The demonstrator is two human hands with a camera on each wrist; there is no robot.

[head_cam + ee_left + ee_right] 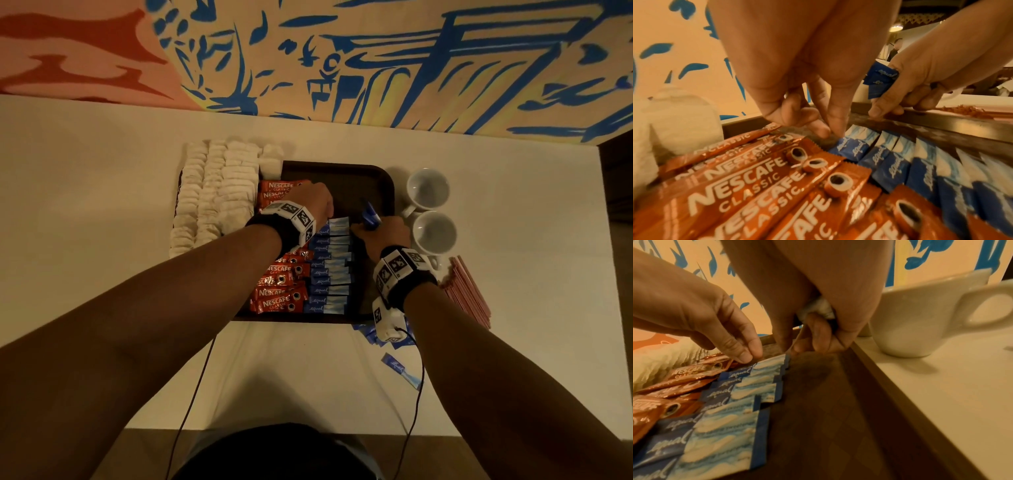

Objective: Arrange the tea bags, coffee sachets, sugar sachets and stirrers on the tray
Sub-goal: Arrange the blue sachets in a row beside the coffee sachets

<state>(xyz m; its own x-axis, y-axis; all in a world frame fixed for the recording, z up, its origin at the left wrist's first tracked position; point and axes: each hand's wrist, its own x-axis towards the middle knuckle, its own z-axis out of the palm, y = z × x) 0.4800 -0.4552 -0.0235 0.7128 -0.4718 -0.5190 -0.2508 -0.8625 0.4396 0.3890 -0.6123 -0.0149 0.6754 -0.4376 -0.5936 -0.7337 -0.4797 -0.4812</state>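
The tray (383, 178) sits on the desk (102, 205), toward its far edge. On the tray, tea bags (212, 198) fill the left side, coffee sachets (277, 294) lie in a column just right of them, and sugar sachets (330, 270) run in a column right of the coffee. Two cups (430, 212) stand on the desk just right of the tray. Stirrers (467, 291) lie nearer, right of the tray. Loose sugar sachets (400, 370) lie on the desk near the tray's near right corner.
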